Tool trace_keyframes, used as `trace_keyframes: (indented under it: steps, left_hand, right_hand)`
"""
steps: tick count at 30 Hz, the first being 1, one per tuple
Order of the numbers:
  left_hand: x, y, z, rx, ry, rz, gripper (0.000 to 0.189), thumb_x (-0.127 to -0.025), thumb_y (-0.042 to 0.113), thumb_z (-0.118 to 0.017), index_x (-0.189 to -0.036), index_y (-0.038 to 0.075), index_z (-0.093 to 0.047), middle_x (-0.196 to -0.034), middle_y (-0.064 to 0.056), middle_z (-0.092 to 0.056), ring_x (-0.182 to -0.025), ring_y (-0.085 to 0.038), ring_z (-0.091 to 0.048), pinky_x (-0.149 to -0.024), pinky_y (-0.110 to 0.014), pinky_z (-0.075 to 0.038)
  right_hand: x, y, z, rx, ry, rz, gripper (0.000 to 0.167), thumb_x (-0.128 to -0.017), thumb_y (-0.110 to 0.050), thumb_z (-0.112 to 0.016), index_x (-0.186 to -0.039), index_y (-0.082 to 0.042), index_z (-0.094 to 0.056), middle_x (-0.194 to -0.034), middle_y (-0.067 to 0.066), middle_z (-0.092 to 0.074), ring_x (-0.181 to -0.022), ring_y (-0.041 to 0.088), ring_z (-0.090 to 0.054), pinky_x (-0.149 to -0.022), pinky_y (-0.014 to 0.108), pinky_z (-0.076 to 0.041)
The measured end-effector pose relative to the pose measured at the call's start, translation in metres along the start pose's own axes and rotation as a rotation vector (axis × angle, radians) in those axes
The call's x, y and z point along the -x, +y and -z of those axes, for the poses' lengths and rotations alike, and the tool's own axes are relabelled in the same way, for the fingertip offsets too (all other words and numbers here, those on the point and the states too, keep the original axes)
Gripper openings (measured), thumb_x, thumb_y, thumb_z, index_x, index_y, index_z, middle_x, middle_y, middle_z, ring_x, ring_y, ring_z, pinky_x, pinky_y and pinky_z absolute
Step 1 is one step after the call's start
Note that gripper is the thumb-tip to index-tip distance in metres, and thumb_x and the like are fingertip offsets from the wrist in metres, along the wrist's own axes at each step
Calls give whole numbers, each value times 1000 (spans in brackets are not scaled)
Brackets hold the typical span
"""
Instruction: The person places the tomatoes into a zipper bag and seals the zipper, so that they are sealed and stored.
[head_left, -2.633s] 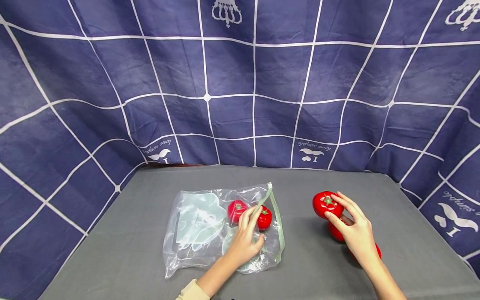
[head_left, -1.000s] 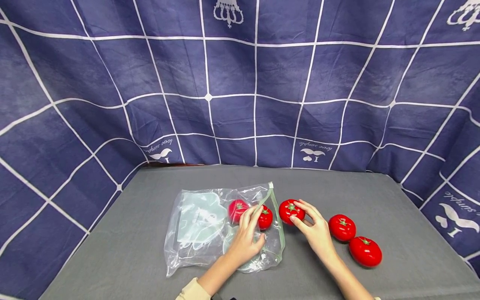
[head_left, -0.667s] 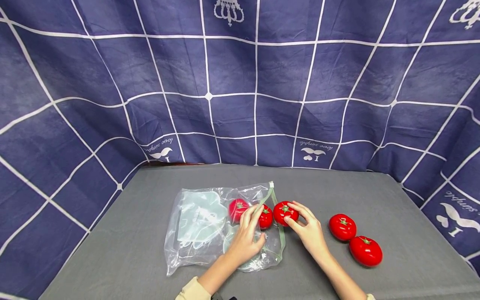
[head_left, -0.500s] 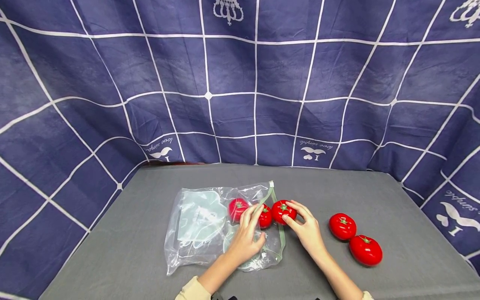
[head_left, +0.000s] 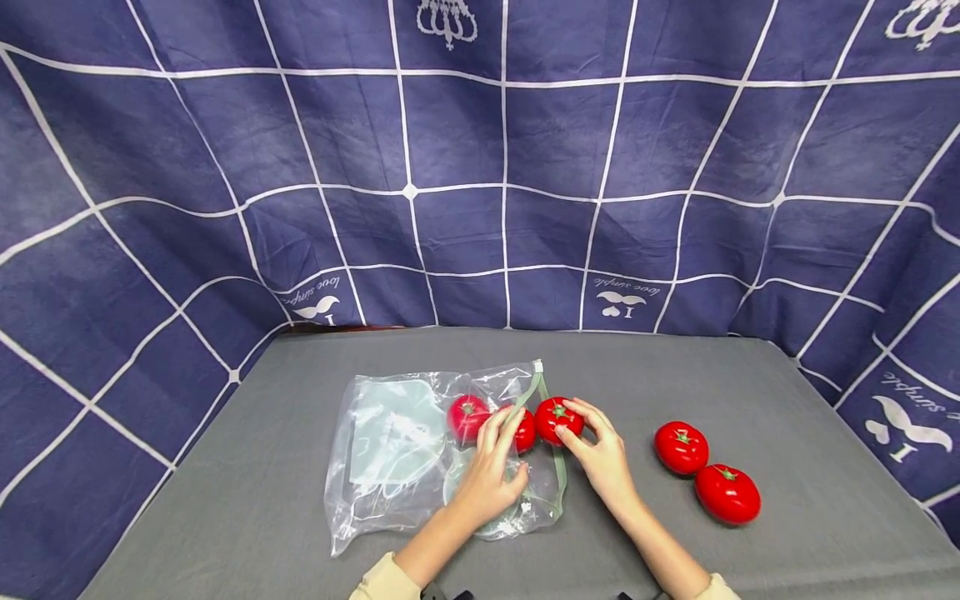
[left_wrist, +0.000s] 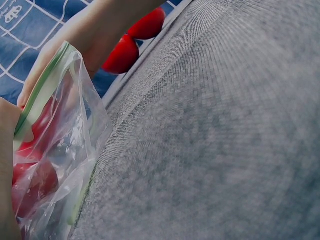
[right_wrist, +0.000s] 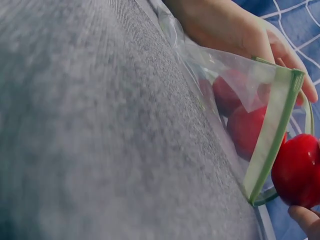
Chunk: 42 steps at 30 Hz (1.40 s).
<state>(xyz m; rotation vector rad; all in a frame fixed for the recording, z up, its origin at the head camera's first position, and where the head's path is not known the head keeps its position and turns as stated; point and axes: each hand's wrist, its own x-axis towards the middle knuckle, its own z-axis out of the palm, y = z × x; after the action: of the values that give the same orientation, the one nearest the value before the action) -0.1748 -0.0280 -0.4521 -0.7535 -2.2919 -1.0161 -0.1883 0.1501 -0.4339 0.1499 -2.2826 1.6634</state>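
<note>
A clear plastic zip bag (head_left: 401, 442) with a green rim lies flat, its mouth facing right. My left hand (head_left: 487, 479) holds up the upper rim of the mouth with its fingers, the thumb apart from them. Inside the bag, near the mouth, are two red tomatoes: one (head_left: 468, 417) farther in, another (head_left: 525, 433) partly behind my left fingers. My right hand (head_left: 606, 462) grips a third tomato (head_left: 552, 417) between thumb and fingers, right at the mouth. In the right wrist view that tomato (right_wrist: 297, 170) is beside the green rim (right_wrist: 277, 135).
Two loose tomatoes, one (head_left: 681, 447) just behind the other (head_left: 727, 494), sit on the grey table (head_left: 600, 542) to the right of my right hand. A blue curtain (head_left: 555, 167) with white lines hangs behind the table and at both sides.
My right hand has carried its tomato left, from beside the two loose ones to the bag's mouth, and edged it slightly farther in. My left hand has stayed at the rim.
</note>
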Motion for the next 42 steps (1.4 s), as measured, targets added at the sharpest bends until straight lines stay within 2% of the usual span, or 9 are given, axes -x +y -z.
trace_keyframes:
  steps: [3, 10, 12, 21, 27, 32, 38, 42]
  left_hand:
    - [0, -1, 1, -17, 3, -22, 79, -67, 7, -68, -139, 13, -35, -135, -12, -39, -123, -26, -37, -94, -42, -44]
    - [-1, -3, 1, -57, -1, -86, 80, -64, 9, -71, -137, 7, -38, -135, -11, -38, -122, -26, -39, -94, -40, -44]
    - [0, -3, 0, -63, -4, -95, 81, -64, 10, -72, -137, 7, -37, -135, -11, -38, -122, -26, -39, -94, -40, -44]
    - [3, -2, 0, -75, -14, -100, 82, -64, 13, -73, -138, 10, -36, -134, -10, -38, -122, -26, -39, -93, -40, -45]
    - [3, 0, -1, -82, -38, -94, 84, -65, 15, -73, -139, 11, -33, -136, -10, -36, -123, -25, -38, -93, -39, -45]
    - [6, 1, 0, -83, -45, -91, 84, -65, 15, -73, -139, 10, -34, -135, -10, -36, -123, -24, -38, -92, -39, -46]
    - [7, 1, 0, -83, -49, -89, 83, -65, 16, -73, -139, 11, -34, -136, -10, -36, -123, -24, -37, -93, -40, -45]
    - [5, 0, 0, -93, -29, -108, 84, -64, 17, -73, -139, 11, -35, -135, -10, -37, -122, -26, -38, -92, -41, -46]
  right_hand:
    - [0, -4, -5, 1, -4, -1, 39, -78, -12, -68, -116, -4, -60, -129, 16, -51, -112, 26, -53, -86, 34, -50]
    - [2, -37, -15, -60, -21, -76, 40, -80, -5, -64, -119, 1, -57, -133, 21, -46, -118, 31, -49, -91, 42, -47]
    - [2, -38, -19, -61, -20, -84, 40, -80, -5, -64, -119, 1, -57, -133, 20, -46, -117, 32, -50, -93, 44, -46]
    - [0, -7, -33, -54, -41, -74, 42, -80, -22, -67, -120, -10, -58, -133, 13, -47, -119, 30, -49, -99, 45, -39]
    - [-2, 1, -34, -83, -30, -70, 43, -80, -21, -67, -120, -9, -57, -134, 13, -46, -124, 30, -45, -104, 45, -34]
    - [0, 5, -36, -107, -31, -90, 43, -79, -19, -67, -120, -8, -58, -134, 12, -46, -126, 27, -43, -105, 37, -33]
    - [1, 6, -38, -170, -35, -81, 42, -80, -15, -66, -120, -6, -57, -135, 12, -45, -127, 20, -40, -97, 5, -29]
    - [-1, 6, -38, -216, -30, -57, 42, -81, -12, -65, -121, -4, -56, -135, 12, -45, -122, 7, -41, -95, 1, -28]
